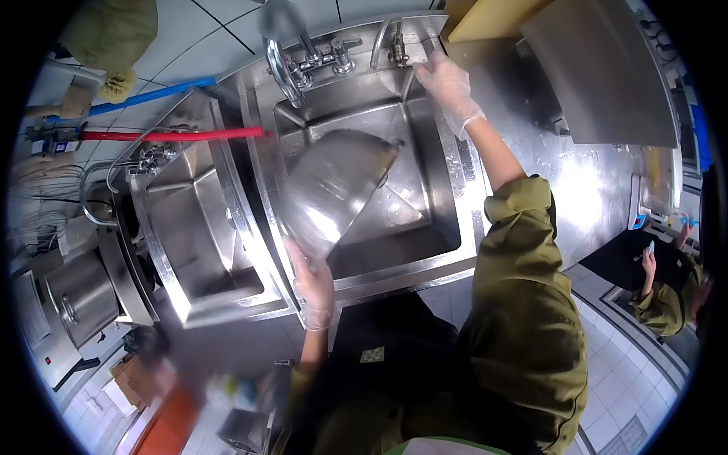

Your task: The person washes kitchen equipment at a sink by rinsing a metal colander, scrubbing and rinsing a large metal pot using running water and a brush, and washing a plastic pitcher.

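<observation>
A large steel bowl (334,186) is tilted over the right sink (436,167), its outer side facing up. My left hand (312,292), in a clear glove, grips the bowl's lower rim. At the sink's back right corner, my right hand (446,80), also gloved, has its fingers bent together beside a small metal valve (398,49); what they hold, if anything, is hidden. The curved chrome faucet (280,72) stands at the back left of this sink.
Another steel sink (205,220) lies to the left, with a red hose (174,136) across its back. Whisks (53,189) hang at the far left. A steel counter (523,98) adjoins on the right. Another person (663,303) is at the far right.
</observation>
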Demonstrator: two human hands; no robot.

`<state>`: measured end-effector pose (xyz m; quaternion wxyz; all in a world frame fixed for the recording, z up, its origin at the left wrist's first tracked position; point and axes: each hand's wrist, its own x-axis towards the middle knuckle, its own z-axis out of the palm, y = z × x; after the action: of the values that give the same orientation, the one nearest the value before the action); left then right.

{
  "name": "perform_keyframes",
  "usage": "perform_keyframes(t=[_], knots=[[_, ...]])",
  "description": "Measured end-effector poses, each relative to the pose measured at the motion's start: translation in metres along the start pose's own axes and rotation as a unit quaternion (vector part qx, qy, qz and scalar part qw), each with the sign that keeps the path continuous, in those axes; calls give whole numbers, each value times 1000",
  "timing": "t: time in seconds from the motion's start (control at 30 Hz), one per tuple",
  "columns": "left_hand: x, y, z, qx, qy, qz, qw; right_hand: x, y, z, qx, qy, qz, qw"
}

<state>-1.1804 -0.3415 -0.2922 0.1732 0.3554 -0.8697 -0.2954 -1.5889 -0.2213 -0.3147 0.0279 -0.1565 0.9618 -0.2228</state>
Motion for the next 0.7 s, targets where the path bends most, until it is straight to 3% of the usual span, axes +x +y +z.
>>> perform_keyframes(t=[0.1,0.27,0.3,0.4,0.5,0.6,0.7], knots=[[10,-3,-20,89,-81,144,982,0,2,3,4,-68,8,998],[47,7,-45,117,-65,268,954,26,-14,33,8,-50,-3,999],[50,10,-51,104,-80,243,961,26,-20,37,-2,-40,9,999],[65,21,-50,99,-9,236,967,29,-32,32,-46,-105,67,991],[72,32,-42,92,34,200,975,18,-42,25,-64,-16,-28,997],[73,42,-38,38,45,156,986,28,-41,42,-71,-1,-18,997],[69,50,-46,43,69,163,983,34,-33,52,-85,3,-80,993]])
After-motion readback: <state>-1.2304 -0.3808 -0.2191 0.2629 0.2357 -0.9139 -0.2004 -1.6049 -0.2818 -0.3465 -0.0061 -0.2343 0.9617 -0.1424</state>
